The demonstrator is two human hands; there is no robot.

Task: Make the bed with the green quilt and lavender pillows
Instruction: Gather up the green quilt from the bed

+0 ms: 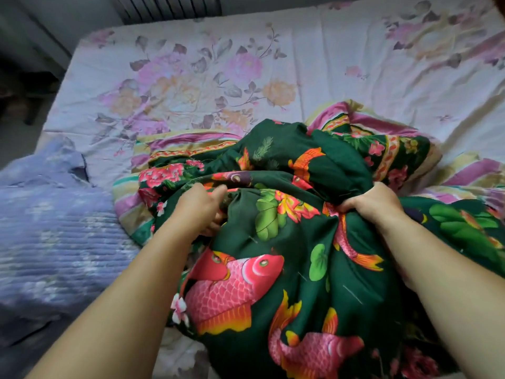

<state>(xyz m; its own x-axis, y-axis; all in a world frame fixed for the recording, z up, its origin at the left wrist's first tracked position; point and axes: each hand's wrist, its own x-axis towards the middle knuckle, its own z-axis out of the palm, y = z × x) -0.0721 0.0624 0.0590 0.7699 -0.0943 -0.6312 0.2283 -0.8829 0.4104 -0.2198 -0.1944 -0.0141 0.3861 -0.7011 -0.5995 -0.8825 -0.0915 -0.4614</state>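
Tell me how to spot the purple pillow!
Find the bed with the pale flowered sheet. At its near left edge, left of the bunched green fish quilt, lies the lavender pillow. It alone is plain bluish purple with ridged stripes, without fish.

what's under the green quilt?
The floral bedsheet shows around the bunched green quilt; the striped edge is the quilt's own border. Anything beneath the heap is hidden.

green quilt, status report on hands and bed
Both hands, left and right, grip the green quilt. Quilt bunched on the floral sheet, not spread. Lavender pillow lying at left.
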